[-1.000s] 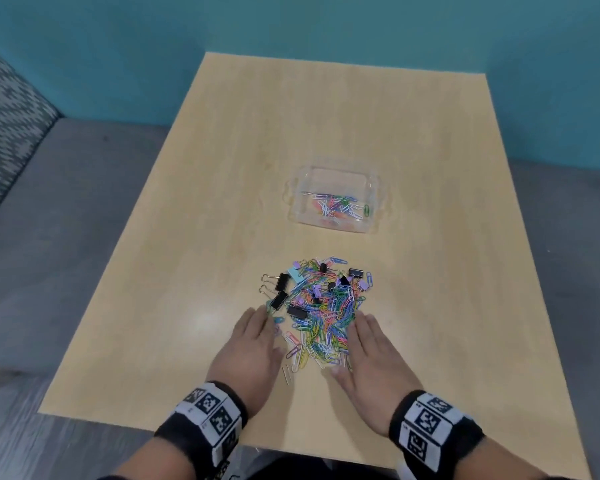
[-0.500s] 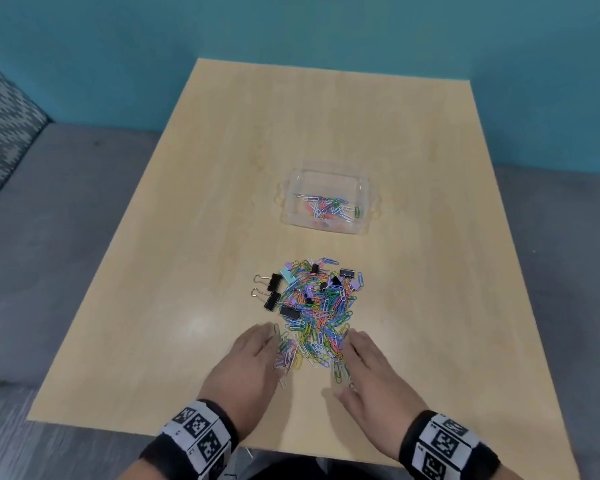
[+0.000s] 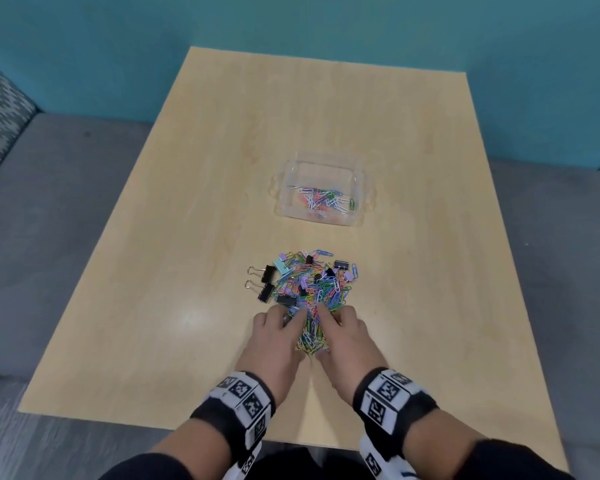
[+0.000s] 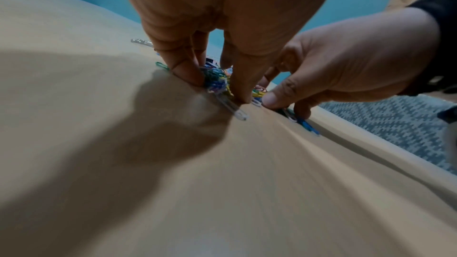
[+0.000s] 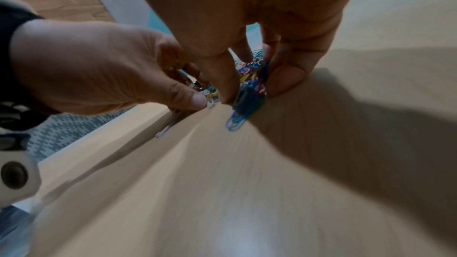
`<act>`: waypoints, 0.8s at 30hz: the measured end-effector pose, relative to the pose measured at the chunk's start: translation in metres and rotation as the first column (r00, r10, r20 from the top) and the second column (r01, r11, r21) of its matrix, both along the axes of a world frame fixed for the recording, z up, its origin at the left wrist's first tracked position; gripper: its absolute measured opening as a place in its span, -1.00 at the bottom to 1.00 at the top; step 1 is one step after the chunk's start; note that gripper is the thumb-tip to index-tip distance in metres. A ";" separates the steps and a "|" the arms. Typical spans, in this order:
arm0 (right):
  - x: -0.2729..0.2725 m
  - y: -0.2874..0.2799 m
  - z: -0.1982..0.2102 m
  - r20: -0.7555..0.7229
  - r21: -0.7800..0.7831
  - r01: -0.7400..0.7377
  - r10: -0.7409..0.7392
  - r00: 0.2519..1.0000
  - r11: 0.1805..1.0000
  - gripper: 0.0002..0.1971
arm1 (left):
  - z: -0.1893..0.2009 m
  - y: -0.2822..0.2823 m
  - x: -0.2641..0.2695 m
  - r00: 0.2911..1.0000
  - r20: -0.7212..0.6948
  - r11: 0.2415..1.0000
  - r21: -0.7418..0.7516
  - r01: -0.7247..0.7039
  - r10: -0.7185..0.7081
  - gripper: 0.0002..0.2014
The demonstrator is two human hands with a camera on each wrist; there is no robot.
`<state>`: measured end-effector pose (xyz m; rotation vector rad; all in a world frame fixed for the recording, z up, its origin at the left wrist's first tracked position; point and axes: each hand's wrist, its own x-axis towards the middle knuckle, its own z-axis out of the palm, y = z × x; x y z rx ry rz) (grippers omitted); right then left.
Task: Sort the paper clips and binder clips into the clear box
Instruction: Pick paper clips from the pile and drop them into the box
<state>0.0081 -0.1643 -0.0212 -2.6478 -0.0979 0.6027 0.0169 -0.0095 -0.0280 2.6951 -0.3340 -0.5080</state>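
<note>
Both forearms reach forward side by side, each wrist wrapped in a black band with marker tiles. The left hand (image 3: 278, 341) and right hand (image 3: 349, 341) sit knuckles-up, close together — fingers curled down, thumbs turned inward, each pinching a bunch of paper clips (image 3: 310, 336) against the counter (image 3: 187, 237).

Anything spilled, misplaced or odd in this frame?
Nothing stands out. The clear box sits upright on the table with only paper clips visible inside. The mixed pile lies nearer the person, with the left hand and right hand gathering its near edge.
</note>
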 end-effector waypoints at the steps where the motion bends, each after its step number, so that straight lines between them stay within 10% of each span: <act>1: 0.005 0.002 -0.001 0.011 -0.011 -0.004 0.004 1.000 1.000 -0.28 | -0.001 -0.003 0.004 1.000 0.009 1.000 0.014 0.011 -0.011 -0.34; 13: 0.025 -0.007 0.010 0.007 -0.146 -0.226 0.230 0.973 0.963 -0.57 | -0.006 0.003 0.025 0.995 0.077 0.998 0.038 0.056 -0.059 -0.70; 24: 0.032 -0.023 0.019 -0.016 0.027 -0.086 0.087 0.996 0.996 -0.95 | 0.019 0.012 0.028 0.998 0.040 0.985 -0.171 -0.037 0.045 -0.88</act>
